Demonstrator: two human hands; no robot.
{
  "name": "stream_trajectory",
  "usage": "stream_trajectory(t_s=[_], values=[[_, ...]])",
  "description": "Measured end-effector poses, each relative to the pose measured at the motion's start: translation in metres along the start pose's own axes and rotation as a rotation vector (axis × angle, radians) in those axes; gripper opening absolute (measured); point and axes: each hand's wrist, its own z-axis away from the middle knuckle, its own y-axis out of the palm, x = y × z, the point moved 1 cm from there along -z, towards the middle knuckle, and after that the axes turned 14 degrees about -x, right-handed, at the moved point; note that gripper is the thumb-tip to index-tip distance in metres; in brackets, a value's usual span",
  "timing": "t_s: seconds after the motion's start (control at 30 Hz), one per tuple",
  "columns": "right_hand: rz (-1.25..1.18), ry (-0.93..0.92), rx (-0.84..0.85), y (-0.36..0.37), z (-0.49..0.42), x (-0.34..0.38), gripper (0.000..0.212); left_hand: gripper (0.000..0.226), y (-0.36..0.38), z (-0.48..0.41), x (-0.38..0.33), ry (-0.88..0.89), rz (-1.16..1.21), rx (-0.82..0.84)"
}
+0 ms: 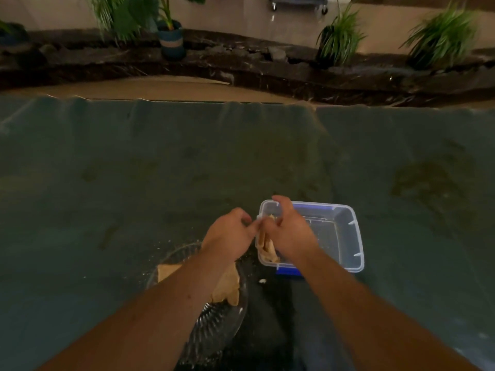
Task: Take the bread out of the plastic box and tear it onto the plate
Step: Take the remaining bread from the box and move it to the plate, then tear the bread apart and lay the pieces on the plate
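Both hands meet over the near-left corner of the plastic box (348, 236), pinching one hanging piece of bread (266, 247) between them. The left hand (227, 236) grips its top edge from nine o'clock; the right hand (290, 234) grips from three o'clock with thumb and forefinger, its other fingers lifted clear. That opposed hold looks set for pulling the piece apart. The bread dangles against the box's left wall, its lower end about level with the rim, so it seems only partly out. At seven o'clock from the box, just beside it on the green-covered desk (107, 183), the glass plate (214, 325) sits under the left forearm and already carries torn pieces (227, 287), close enough for fragments to drop in.
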Motion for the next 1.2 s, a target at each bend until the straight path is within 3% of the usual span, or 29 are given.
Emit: stream_trajectory(t_s=[0.1,0.3,0.43,0.57,0.73,0.83,0.93,1.0,1.2], values=[[-0.059,0.068,0.236,-0.006,-0.024,-0.027,0.047,0.045,0.017,-0.005,-0.006,-0.025,0.016,0.027],[0.117,-0.116,0.410,0.006,-0.031,-0.039,0.032,0.030,0.038,0.000,-0.004,-0.012,-0.022,0.066],[0.045,-0.100,0.398,0.013,-0.024,-0.039,0.040,0.020,0.046,0.001,-0.005,0.019,-0.049,0.008],[0.088,-0.105,0.324,0.017,-0.018,-0.043,0.037,0.015,0.047,0.000,-0.002,-0.060,0.046,-0.012],[0.042,0.058,0.158,0.015,-0.009,-0.041,0.015,0.011,0.042,0.005,-0.003,-0.115,0.156,-0.048],[-0.190,0.348,0.037,0.012,0.002,-0.029,0.006,0.013,0.030,0.011,-0.005,-0.149,0.295,-0.098],[-0.221,0.269,-0.049,0.002,0.011,-0.013,0.008,0.017,0.010,0.014,-0.001,-0.191,0.445,-0.135],[-0.098,0.176,-0.097,-0.008,0.019,0.002,0.011,0.019,-0.008,0.015,0.008,-0.227,0.537,-0.152],[-0.218,0.125,0.061,-0.021,0.053,0.046,0.022,0.015,-0.064,0.033,0.066,-0.347,0.672,-0.090]])
